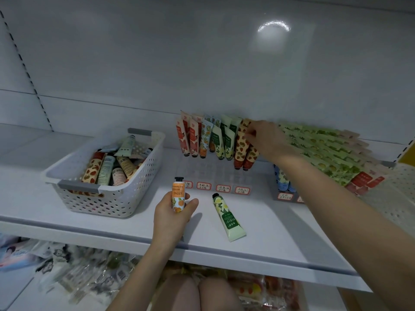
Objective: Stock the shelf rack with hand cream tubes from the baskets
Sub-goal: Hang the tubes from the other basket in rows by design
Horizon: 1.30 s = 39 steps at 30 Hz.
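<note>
My left hand (171,215) grips an orange hand cream tube (178,194) upright, black cap up, over the front of the white shelf (89,230). A pale green tube (226,217) lies flat on the shelf just right of it. My right hand (266,136) reaches to the clear rack (215,173) at the back and pinches a strawberry-patterned tube (241,144) standing in its right column. Red, blue-flowered and green tubes stand in the rack's other columns. A white perforated basket (105,189) on the left holds several mixed tubes.
A second rack with green and red tubes (325,153) stands at the right, behind my right forearm. Price labels (223,188) line the rack's front. A lower shelf holds packaged goods (74,270). My knees (197,292) show at the bottom.
</note>
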Motion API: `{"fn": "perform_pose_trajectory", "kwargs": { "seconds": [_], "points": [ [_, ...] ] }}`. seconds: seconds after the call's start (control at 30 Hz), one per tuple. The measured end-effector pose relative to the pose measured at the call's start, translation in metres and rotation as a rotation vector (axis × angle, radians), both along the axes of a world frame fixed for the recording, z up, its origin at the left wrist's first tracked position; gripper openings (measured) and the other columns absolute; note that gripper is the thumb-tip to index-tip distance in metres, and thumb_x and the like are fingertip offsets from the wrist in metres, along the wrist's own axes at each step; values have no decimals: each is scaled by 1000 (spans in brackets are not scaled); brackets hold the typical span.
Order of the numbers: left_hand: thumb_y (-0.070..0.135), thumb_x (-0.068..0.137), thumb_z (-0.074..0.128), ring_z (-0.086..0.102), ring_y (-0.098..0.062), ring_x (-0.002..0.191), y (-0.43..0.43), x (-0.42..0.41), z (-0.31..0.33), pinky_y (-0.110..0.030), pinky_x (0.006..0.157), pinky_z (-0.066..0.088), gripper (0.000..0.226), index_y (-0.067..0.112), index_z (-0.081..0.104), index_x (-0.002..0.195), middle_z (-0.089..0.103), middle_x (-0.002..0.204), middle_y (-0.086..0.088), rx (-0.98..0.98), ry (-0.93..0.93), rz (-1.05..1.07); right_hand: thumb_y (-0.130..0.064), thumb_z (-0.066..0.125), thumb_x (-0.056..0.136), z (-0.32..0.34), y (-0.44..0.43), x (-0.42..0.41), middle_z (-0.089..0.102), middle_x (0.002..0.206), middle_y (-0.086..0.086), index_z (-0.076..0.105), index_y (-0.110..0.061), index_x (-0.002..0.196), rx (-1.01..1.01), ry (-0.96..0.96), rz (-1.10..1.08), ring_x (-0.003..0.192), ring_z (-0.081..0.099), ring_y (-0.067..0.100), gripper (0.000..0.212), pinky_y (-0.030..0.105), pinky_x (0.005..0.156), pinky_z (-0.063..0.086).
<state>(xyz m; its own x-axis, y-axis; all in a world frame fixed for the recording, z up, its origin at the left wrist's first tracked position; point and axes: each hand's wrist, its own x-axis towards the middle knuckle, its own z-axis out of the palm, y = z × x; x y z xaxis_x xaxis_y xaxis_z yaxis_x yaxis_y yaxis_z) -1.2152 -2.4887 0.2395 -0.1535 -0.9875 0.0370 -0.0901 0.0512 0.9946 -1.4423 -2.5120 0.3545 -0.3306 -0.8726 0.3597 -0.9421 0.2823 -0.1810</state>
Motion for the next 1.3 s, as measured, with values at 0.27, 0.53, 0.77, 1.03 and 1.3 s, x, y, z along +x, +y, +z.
{"fn": "perform_pose_trajectory", "kwargs": {
  "seconds": [0.27, 0.53, 0.77, 1.03, 1.3],
  "points": [
    [15, 83, 68, 56, -10, 69, 1, 1, 1, -19, 60, 47, 15, 13, 57, 93, 61, 79, 0, -2, -11, 6, -20, 47, 95, 2, 5, 1, 64, 103, 10, 60, -7, 105, -5, -3, 6, 89, 61, 26, 21, 32, 70, 50],
    [17, 83, 69, 56, -11, 68, 2, 3, 3, -29, 69, 51, 14, 16, 57, 91, 60, 77, 1, 2, -16, 13, -20, 45, 95, 5, 9, 2, 64, 100, 12, 62, -5, 102, -65, -39, -2, 88, 60, 27, 23, 32, 68, 48],
    [15, 82, 69, 57, -12, 65, 5, 5, 5, -32, 69, 51, 17, 22, 54, 81, 60, 74, 2, -15, -11, 24, -19, 51, 94, -10, 30, 22, 67, 90, 11, 67, -3, 93, -86, -174, 99, 81, 62, 25, 23, 32, 72, 52],
    [16, 83, 68, 57, -10, 67, 9, 4, 8, -26, 66, 49, 15, 19, 54, 86, 59, 74, 4, -24, -20, 11, -59, 59, 79, -73, 67, 57, 35, 49, -3, 38, -15, 51, 568, -172, 99, 44, 34, 12, 57, 25, 45, 22],
    [13, 83, 68, 57, -10, 67, 8, 8, 11, -34, 73, 52, 12, 16, 56, 84, 59, 73, 1, -25, 9, -4, -35, 65, 79, -90, 66, 63, 45, 63, 1, 47, -11, 67, 545, -230, 74, 59, 43, 18, 32, 28, 47, 25]
  ]
}}
